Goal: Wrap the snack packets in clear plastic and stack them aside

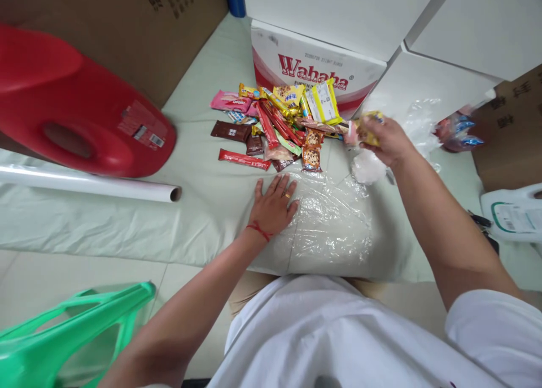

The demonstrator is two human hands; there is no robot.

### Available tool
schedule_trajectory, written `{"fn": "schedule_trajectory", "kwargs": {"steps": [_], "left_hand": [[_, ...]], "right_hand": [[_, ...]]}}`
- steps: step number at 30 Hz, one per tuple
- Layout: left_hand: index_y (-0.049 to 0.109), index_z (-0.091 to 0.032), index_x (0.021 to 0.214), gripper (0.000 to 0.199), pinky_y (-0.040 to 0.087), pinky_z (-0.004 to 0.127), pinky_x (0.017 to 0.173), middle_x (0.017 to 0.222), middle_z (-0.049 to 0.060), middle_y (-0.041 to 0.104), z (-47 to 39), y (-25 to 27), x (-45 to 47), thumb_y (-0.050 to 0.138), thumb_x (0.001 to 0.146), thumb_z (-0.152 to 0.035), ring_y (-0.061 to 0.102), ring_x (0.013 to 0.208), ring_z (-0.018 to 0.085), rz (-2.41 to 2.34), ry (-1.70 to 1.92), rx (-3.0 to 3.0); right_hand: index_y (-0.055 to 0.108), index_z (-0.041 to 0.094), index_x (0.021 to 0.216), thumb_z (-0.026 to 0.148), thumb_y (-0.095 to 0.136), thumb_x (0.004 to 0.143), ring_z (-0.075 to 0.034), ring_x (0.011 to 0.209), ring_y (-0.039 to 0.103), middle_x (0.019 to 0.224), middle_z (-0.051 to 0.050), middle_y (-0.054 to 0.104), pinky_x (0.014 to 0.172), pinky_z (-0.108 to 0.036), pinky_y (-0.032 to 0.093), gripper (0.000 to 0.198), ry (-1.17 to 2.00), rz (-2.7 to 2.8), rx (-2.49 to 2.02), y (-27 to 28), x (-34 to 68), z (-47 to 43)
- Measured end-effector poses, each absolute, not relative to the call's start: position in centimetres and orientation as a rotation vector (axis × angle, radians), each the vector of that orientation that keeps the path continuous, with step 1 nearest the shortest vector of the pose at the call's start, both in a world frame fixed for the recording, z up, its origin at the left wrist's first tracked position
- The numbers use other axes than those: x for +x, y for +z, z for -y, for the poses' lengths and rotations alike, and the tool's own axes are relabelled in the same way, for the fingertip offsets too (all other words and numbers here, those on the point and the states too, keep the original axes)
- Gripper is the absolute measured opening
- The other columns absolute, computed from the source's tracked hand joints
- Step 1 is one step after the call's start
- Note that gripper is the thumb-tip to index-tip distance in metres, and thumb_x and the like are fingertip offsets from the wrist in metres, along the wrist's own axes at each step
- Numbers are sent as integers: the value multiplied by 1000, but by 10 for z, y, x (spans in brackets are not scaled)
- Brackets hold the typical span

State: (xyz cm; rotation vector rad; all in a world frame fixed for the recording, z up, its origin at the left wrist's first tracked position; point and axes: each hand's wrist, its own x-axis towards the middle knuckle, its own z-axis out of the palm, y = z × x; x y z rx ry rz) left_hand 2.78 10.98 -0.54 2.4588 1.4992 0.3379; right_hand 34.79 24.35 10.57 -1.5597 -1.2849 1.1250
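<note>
My right hand (387, 136) grips a yellow snack packet (370, 127) at the right side of a heap of wrapped snacks (279, 117). My left hand (274, 204) lies flat with fingers spread on the covered table, touching the left edge of a clear plastic bag (330, 218). Just beyond its fingertips is a red stick-shaped packet (244, 159). A dark brown packet (231, 130), a pink packet (231, 101) and a yellow-and-white packet (324, 101) are among the heap. Whitish crumpled plastic (368, 168) sits below my right hand.
Behind the snacks stands a Wahaha carton (313, 66). At left are a red jug (84, 105) and a white roll (88, 182) on the pale green cloth (199, 224). A green stool (76, 331) is at lower left. On the right are a white jug (516, 213) and clear bags (423, 122).
</note>
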Motion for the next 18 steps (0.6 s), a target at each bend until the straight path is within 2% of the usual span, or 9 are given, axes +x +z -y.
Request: {"fn": "schedule_trajectory", "kwargs": {"steps": [2, 6, 11, 14, 18], "left_hand": [[45, -24, 161, 58, 8, 66, 132, 173, 10, 35, -109, -5, 28, 34, 108, -45, 31, 161, 29, -1497, 338, 2460], [44, -24, 162, 59, 9, 68, 132, 174, 10, 34, -109, -4, 28, 33, 108, -45, 30, 162, 30, -1496, 330, 2458], [48, -21, 160, 58, 10, 69, 131, 170, 13, 41, -110, -5, 29, 34, 108, -45, 33, 160, 32, -1511, 296, 2461], [53, -18, 155, 58, 12, 69, 131, 164, 16, 49, -109, -4, 29, 34, 108, -45, 36, 158, 34, -1519, 266, 2455], [47, -21, 160, 58, 11, 68, 131, 171, 13, 40, -108, -4, 29, 33, 109, -45, 31, 161, 31, -1503, 315, 2470]], "right_hand": [[64, 26, 102, 62, 82, 74, -23, 83, 65, 93, -4, 70, 72, -39, 56, 49, 1157, 1489, -1563, 97, 324, -233], [70, 22, 108, 52, 80, 78, -28, 94, 68, 102, -7, 74, 85, -45, 57, 44, 968, 1971, -1489, 80, 265, -219], [69, 21, 117, 32, 73, 81, -29, 109, 69, 113, -8, 75, 96, -40, 53, 37, 994, 2337, -1179, 65, 200, -214], [68, 22, 117, 34, 74, 81, -29, 110, 68, 117, -8, 74, 96, -39, 52, 38, 1061, 2400, -1106, 64, 193, -209], [65, 20, 119, 45, 77, 81, -26, 94, 68, 104, -7, 73, 85, -39, 56, 47, 1150, 2204, -1297, 66, 224, -207]]}}
